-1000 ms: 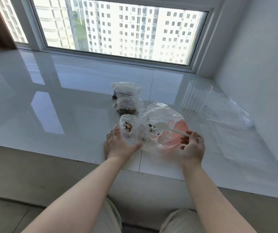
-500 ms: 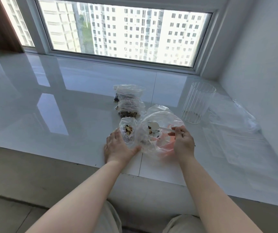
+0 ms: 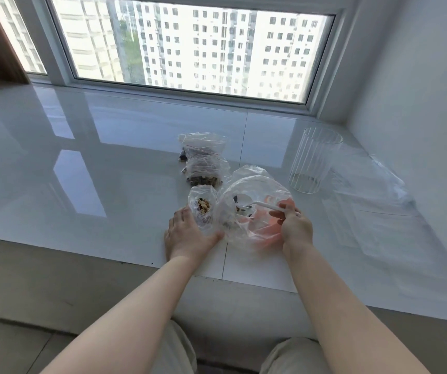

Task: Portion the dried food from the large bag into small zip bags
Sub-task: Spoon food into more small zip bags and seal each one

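So the large bag (image 3: 254, 211) is sitting open on the glossy white sill (image 3: 109, 163), right near the front edge, clear plastic with something orange-pink showing through its lower side. The right hand (image 3: 295, 225) is curled around the handle of a white plastic spoon (image 3: 254, 204), pinching it near the end, and the bowl of the spoon is down inside the bag's mouth among a few dark bits of dried food. Honestly can't tell if there's anything on the spoon, the plastic is too crinkly and reflective.

The left hand (image 3: 187, 233) is wrapped around the bottom of a small zip bag (image 3: 202, 209) just beside the large one, thumb pressed against the side next to it, holding it upright with the mouth open. There's some tan dried stuff inside.

Behind those, two filled small bags (image 3: 203, 163) lie one behind the other, contents dark and hard to make out. Off to the right is a clear ribbed glass (image 3: 313, 160) standing upright, and past it some flat clear plastic sheets or bags (image 3: 379, 206) by the wall, nearly invisible against the white surface.
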